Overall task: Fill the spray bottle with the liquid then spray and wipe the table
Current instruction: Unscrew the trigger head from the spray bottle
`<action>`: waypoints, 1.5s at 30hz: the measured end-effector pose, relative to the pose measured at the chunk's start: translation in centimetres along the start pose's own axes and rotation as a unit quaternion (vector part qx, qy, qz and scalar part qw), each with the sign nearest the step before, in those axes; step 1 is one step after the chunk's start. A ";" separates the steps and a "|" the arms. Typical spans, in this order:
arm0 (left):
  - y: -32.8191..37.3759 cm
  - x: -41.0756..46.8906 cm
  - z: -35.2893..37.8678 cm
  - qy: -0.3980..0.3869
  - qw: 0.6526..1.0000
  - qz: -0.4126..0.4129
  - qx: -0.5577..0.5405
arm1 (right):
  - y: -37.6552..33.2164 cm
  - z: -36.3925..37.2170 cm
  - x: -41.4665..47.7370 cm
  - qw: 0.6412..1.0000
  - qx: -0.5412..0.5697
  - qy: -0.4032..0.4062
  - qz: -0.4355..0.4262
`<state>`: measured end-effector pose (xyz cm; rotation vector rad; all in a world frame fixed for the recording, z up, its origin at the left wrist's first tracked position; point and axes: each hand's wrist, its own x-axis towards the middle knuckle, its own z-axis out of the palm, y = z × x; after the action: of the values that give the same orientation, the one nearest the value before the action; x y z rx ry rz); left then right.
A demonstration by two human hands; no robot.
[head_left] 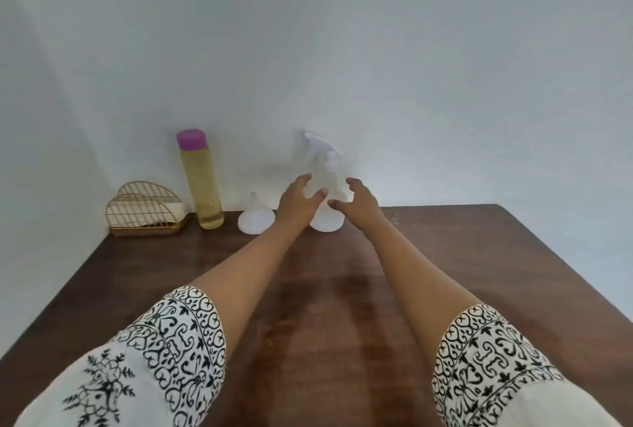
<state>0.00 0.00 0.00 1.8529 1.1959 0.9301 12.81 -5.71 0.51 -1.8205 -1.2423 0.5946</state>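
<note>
2 hands frame the clear spray bottle point(325, 183) standing upright at the table's point(479, 255) far edge by the wall: left hand point(299, 202) and right hand point(356, 200), fingers spread, contact unclear. Leftward stand a funnel point(256, 217), a purple-capped bottle of yellow liquid point(200, 180) and a wire rack point(145, 209).

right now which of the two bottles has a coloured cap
The tall bottle of yellowish liquid, left of the funnel: its cap is purple. The spray bottle between the hands is clear with a white trigger head.
</note>
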 end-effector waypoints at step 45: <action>-3.4 -28.9 -10.8 0.030 0.998 0.021 -0.050 | -2.7 6.7 -28.8 0.983 0.027 -0.160 -0.083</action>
<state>-19.53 -23.90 -3.03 1.7876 1.1289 1.0570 -5.07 -29.11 -2.82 -1.5985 -1.5581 0.8409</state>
